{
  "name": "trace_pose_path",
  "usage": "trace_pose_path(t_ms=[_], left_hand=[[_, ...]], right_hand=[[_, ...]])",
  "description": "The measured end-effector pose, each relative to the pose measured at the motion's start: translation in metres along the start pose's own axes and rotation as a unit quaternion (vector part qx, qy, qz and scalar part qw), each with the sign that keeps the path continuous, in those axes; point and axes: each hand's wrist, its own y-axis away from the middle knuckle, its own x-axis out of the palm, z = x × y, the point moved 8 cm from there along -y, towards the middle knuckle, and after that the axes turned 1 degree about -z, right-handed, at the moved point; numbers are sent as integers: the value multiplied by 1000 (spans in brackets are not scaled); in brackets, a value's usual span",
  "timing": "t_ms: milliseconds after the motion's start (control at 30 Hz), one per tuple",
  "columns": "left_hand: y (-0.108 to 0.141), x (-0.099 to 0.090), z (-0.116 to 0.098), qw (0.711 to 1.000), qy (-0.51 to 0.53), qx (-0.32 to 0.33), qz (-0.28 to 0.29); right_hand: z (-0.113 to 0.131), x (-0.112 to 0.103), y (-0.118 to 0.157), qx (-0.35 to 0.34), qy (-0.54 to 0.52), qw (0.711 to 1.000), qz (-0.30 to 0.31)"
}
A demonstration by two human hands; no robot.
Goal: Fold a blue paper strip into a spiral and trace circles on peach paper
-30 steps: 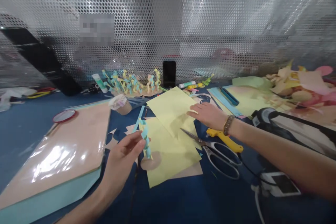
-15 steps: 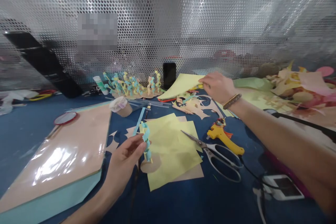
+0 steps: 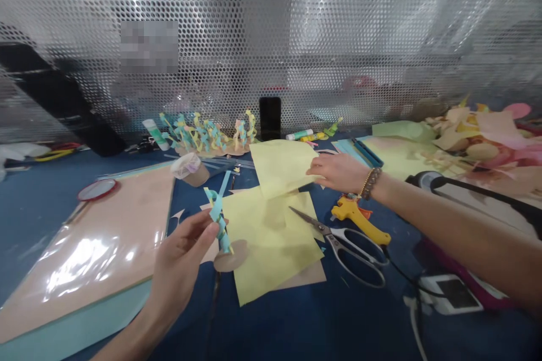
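Observation:
Between the thumb and fingers of my left hand is a twisted paper spiral in light blue and yellow, standing on a round beige paper base. My right hand pinches the right edge of a yellow paper sheet, which is raised and slightly curved over the work area. Beneath it lie stacked yellow sheets on the blue table. Scissors rest with their blades over the stack's right side. A yellow glue gun lies beyond the scissors' handles.
At the back stands a cluster of paper spirals, beside a propped black phone. A covered cup is left of the sheets. Clear-wrapped beige paper with a red-rimmed magnifying glass fills the left. A white device sits at right.
My right hand has brought the yellow sheet nearer and lower, uncovering glue sticks behind it. My left hand has shifted slightly left with the paper spiral, whose top now shows a loose strip.

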Motion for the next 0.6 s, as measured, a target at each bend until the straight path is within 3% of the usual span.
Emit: trace_pose_path(t_ms=[167,333,467,600], left_hand=[[1,0,-2,1000,13,-10,-8],[-1,-9,-8,999,41,-7,-30],[-4,-23,-17,994,74,29,-72],[-7,-31,-20,990,98,39,-95]], right_hand=[[34,-16,-5,44,-150,986,-53],[106,17,-1,-52,-247,966,50],[122,41,2,-69,-252,960,97],[128,44,-4,-61,-252,961,92]])
